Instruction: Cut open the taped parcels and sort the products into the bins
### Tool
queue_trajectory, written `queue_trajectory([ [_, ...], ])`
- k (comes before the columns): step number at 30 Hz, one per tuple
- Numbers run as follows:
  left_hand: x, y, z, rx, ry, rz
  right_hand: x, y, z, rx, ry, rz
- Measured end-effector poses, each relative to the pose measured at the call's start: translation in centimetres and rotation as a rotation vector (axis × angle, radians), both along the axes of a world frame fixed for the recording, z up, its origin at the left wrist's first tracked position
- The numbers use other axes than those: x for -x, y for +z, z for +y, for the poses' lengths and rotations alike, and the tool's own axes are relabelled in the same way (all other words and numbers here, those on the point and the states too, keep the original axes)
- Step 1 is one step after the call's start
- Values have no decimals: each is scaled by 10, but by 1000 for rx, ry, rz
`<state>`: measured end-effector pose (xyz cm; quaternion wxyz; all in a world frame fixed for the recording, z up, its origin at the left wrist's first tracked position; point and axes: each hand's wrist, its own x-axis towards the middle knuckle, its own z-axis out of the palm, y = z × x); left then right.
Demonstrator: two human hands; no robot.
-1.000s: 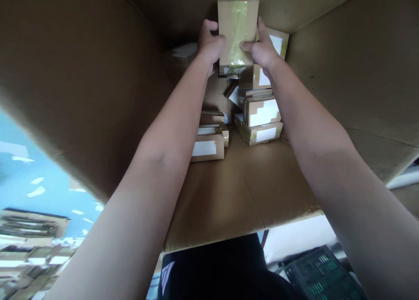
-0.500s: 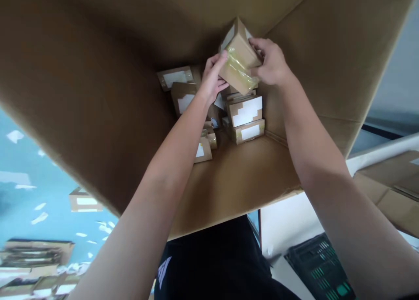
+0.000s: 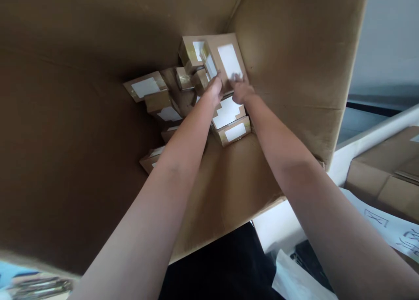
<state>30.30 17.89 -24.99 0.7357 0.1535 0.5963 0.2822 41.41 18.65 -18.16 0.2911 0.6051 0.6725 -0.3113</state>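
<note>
Handling step: the left hand [image 3: 214,89] and the right hand [image 3: 242,91] are reaching deep inside the large carton [image 3: 81,94] and are touching the upper box [image 3: 214,44]; I am judging this step as adjusting how this box is sitting.
Upper box place: it is lying near the right wall [image 3: 304,64], with its white label [image 3: 230,60] facing toward the opening.
Left grip: the thumb is showing at the lower left edge of the box; other fingers are mostly hiding, so I cannot tell how firmly they are closing.
Right grip: the fingers are bending a little against the lower part of the labelled face; I cannot tell if they are gripping or only pushing.
Boxes below: a stepped-label box [image 3: 225,114] is resting on a flat box [image 3: 234,132]; the hands are partly covering what is above.
Neighbour: a taped box [image 3: 190,51] is standing just beside the upper box.
Next move: in my judgement, it is calling for even pressure from both sides, keeping the upper box from slipping.
</note>
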Motion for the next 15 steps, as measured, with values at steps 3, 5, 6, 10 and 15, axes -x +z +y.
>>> queue_trajectory([
  [3,-1,-8,1,78,-17,-28,4,-28,-23,108,-53,62],
  [5,12,-14,-2,98,14,27,9,-34,-30,-8,-65,116],
  [6,22,-17,-5,105,35,70,13,-33,-29,-73,-72,134],
  [10,77,-29,-18,158,72,230,31,-17,-8,-231,-72,184],
  [15,159,-47,-41,185,46,344,72,-9,21,-262,-2,263],
])
